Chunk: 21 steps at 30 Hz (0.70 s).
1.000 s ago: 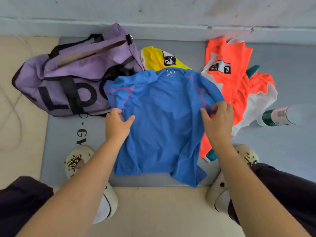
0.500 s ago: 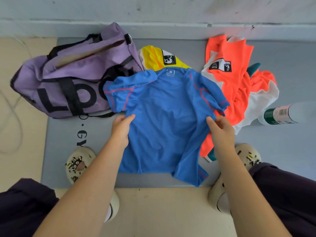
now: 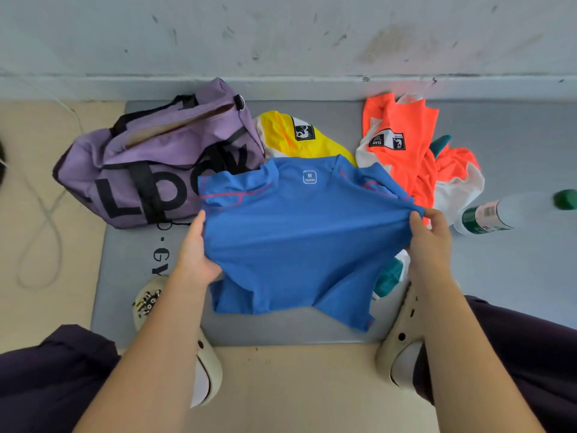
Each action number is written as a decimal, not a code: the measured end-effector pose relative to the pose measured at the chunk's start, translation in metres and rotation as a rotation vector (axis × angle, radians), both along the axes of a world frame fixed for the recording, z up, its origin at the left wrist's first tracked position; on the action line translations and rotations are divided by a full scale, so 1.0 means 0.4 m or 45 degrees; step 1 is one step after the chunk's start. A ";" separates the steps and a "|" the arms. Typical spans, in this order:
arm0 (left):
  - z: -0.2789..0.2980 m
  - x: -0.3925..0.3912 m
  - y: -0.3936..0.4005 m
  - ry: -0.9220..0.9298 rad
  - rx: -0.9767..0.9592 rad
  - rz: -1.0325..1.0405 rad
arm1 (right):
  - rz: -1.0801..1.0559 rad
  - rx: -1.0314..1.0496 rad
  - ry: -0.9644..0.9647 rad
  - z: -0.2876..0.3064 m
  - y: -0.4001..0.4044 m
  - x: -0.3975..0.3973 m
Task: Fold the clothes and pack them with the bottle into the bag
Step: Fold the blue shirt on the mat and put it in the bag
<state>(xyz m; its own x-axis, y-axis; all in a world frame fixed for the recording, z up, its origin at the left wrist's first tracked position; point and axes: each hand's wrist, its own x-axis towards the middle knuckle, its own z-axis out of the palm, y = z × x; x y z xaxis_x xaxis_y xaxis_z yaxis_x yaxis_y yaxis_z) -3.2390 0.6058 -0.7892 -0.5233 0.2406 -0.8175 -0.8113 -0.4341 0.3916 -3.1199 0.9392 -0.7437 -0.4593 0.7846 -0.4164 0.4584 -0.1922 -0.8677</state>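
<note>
A blue T-shirt [image 3: 299, 232] is stretched between my hands above the grey mat [image 3: 131, 276]. My left hand [image 3: 196, 254] grips its left side and my right hand [image 3: 429, 235] grips its right side near the sleeve. The collar end rests against the purple bag [image 3: 150, 164], which lies at the left with its top open. A yellow garment [image 3: 290, 135] lies behind the blue shirt. An orange and white garment [image 3: 415, 151] is heaped to the right. The bottle [image 3: 499, 214] with a green cap lies on its side at the far right.
A wall [image 3: 281, 35] runs along the back of the mat. My two pale clogs [image 3: 206, 370] stand at the mat's front edge. A teal piece of cloth [image 3: 388, 276] pokes out under the blue shirt. A white cable [image 3: 40, 232] loops on the beige floor at left.
Both hands have closed on the sides of the blue shirt and raised it, pulling the fabric taut. The right sleeve has folded under the shirt's edge.
</note>
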 end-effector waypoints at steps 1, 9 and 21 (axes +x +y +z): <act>0.014 -0.007 -0.011 0.010 -0.058 0.031 | -0.027 0.002 0.016 0.015 0.015 0.006; 0.065 0.046 -0.005 0.172 -0.509 -0.481 | 0.258 -0.273 -0.151 0.025 0.008 0.041; -0.030 0.038 0.085 0.274 -0.949 -0.543 | 0.203 -0.266 -0.151 -0.025 0.008 0.102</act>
